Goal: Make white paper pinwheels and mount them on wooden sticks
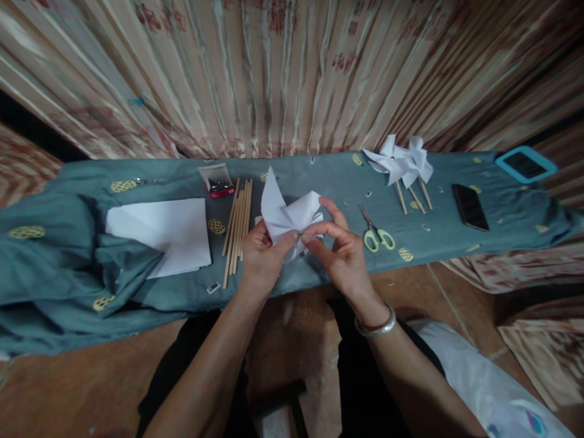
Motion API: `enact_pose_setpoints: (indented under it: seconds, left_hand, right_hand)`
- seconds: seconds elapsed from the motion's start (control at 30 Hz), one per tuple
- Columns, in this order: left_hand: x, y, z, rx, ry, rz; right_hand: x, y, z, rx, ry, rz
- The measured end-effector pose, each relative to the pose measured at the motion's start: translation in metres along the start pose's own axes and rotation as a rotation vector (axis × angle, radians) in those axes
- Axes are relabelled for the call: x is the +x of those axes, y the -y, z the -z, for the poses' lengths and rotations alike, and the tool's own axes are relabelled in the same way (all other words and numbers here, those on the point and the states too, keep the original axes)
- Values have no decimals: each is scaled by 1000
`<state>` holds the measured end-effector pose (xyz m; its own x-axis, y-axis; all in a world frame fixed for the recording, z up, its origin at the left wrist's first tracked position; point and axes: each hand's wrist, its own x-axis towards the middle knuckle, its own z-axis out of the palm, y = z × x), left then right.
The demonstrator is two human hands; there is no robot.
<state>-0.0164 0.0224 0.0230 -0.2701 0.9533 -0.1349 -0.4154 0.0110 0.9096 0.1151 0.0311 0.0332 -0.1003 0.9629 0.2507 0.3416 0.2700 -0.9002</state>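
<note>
Left hand: the left hand [261, 250] is pinched on the folded white paper pinwheel [289, 218], thumb and fingertips closed at its centre, so the gathered corners stay stacked.
Right hand: the right hand [340, 248] meets it from the other side, thumb and forefinger clamped on the same centre point (something thin may sit between the fingertips, too small to tell); a metal bangle [376, 328] circles that wrist.
Pinwheel: held just above the near edge of the bench [319, 176], in front of the person, its blades fanning up and away from the grip.
Sticks: a bundle of wooden sticks [237, 226] lies just left of the hands, within easy reach.
Paper: white sheets [166, 234] lie further left, stacked loosely.
Small box: a red box [219, 181] of small metal pieces sits open behind the sticks.
Scissors: green-handled scissors [376, 231] rest just right of the hands.
Finished pieces: pinwheels on sticks [404, 165] lie apart at the far right, out of the working spot.
Devices: a dark phone [469, 207] and a blue-framed tablet [525, 163] lie beyond them.
Surface: a teal cloth with yellow patches covers the bench, rumpled at the left.
Room: a striped patterned curtain [274, 67] hangs behind; the floor below is brown.
</note>
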Motion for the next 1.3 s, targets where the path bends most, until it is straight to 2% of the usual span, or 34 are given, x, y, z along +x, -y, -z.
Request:
enact_pose_setpoints:
  seconds: [0.47,0.97,1.2,1.3]
  left_hand:
    - [2,0,3,9,67,53]
    - [2,-1,1,-7,35,67]
    - [2,-2,1,-36,45,79]
    - [1,-2,1,-41,52,88]
  right_hand:
    - [2,-5,-1,183,-14,-98]
    - [1,-11,-5,216,-133,-164]
    - [4,-13,-1,326,-24,-221]
    - [5,-12,0,370,-27,-274]
